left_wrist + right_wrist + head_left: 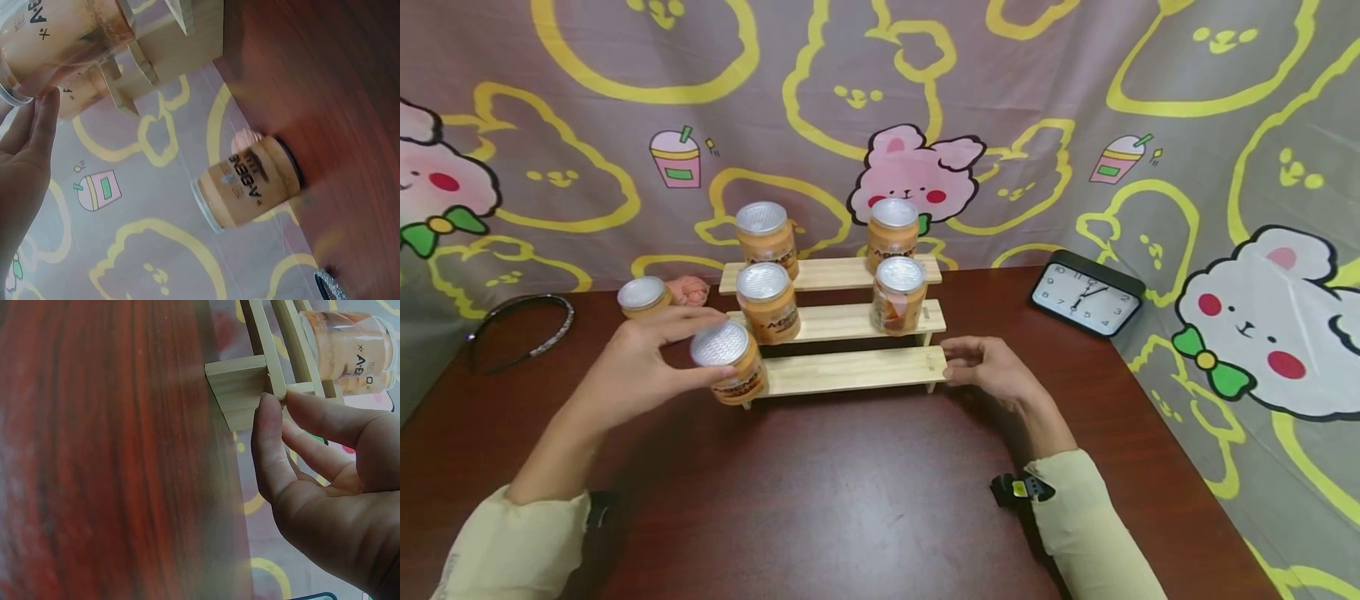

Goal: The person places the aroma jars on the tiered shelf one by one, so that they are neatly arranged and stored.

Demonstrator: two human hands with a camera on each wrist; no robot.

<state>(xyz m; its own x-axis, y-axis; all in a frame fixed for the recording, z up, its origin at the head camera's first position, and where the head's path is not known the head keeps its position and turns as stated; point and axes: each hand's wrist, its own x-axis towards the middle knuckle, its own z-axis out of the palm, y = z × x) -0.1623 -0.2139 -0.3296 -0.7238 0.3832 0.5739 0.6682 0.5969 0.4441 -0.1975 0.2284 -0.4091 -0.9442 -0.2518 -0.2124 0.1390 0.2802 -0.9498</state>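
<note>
jars (739, 367) orange, silver lids | table (865, 492) reddish-brown | clock (1087, 293) black

The left hand (638, 367) holds an orange silver-lidded jar (730, 362) at the left end of the stepped wooden rack (850, 369); the right hand (992, 371) touches its right end.
</note>
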